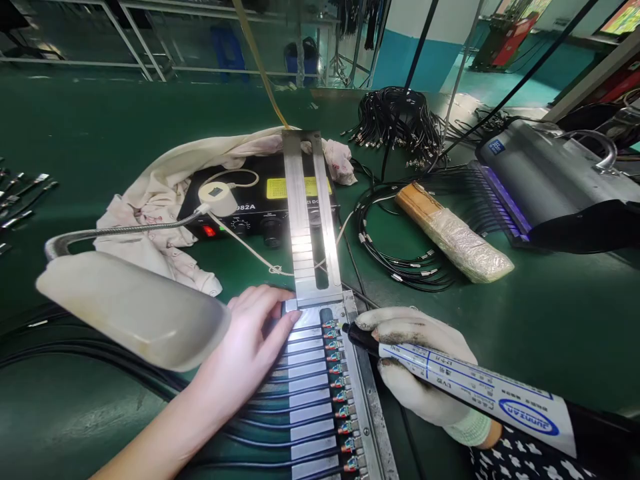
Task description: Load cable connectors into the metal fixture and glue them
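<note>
Our gloved right hand closes round the labelled bottle, its tip beside the farthest connector on the metal fixture. Our left hand lies along the fixture's left edge; we cannot tell whether its fingers grip. Green tabletop spreads beyond the bottle. The frame cuts off the bottle's base.

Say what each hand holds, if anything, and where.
The right hand holds the labelled tube near its black nozzle end. The left hand touches the metal fixture by the slotted plate; its grip is unclear.
</note>
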`<state>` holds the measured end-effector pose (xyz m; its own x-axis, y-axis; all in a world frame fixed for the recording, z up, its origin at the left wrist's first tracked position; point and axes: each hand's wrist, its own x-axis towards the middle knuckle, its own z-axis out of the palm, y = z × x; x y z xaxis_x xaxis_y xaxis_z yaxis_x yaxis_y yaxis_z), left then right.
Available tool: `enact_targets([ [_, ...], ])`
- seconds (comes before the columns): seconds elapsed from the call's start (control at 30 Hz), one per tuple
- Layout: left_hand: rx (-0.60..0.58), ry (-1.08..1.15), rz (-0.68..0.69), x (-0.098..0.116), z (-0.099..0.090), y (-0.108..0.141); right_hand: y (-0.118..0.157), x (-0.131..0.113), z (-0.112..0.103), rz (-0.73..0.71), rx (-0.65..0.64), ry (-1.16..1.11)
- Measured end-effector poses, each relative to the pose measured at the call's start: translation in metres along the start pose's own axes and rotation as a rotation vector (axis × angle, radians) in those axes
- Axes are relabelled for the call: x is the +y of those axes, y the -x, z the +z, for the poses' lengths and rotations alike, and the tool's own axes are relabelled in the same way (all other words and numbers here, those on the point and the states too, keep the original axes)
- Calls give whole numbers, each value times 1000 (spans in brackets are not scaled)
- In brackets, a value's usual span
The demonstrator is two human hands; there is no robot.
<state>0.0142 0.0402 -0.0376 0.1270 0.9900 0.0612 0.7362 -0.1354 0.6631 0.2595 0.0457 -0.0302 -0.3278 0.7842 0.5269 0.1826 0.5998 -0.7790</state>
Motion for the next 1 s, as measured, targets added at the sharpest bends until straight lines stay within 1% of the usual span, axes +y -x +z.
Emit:
enact_targets([
  [0.37, -10, -22, 7, 1, -1, 0, 0, 0, 1, -10, 22, -39],
  [0.7, -34, -20, -1, -2, -1, 1, -4, -3, 0, -11, 26, 10],
  [1.0, -31, -17, -2, -2, -1, 2, 0, -5, -3, -20, 2, 34],
])
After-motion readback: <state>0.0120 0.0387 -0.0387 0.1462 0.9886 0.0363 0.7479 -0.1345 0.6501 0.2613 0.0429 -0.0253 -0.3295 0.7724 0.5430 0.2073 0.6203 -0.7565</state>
